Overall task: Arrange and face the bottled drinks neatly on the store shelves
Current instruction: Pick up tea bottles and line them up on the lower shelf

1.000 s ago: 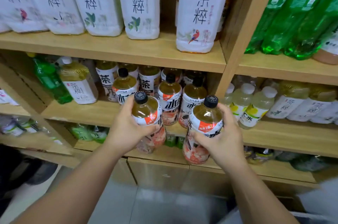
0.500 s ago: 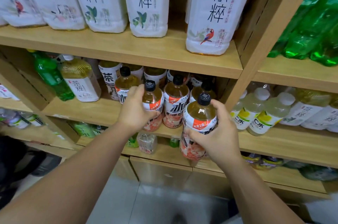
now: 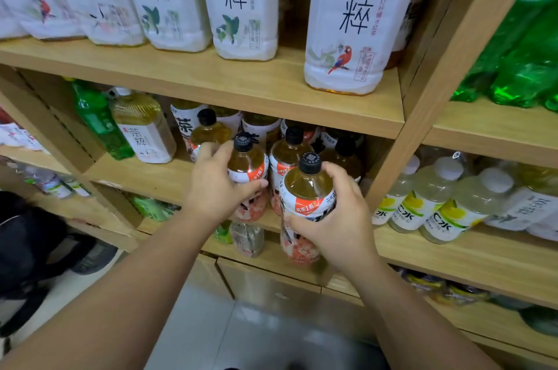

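Left hand (image 3: pixel 217 185) grips black-capped amber tea bottle (image 3: pixel 249 170), peach label; right hand (image 3: pixel 338 218) wraps matching bottle (image 3: pixel 305 206) at shelf edge (image 3: pixel 453 252).

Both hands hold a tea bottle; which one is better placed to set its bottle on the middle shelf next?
The left hand: its tea bottle sits over the middle shelf beside the standing bottles. The right hand holds the second tea bottle out in front, base below the shelf edge.
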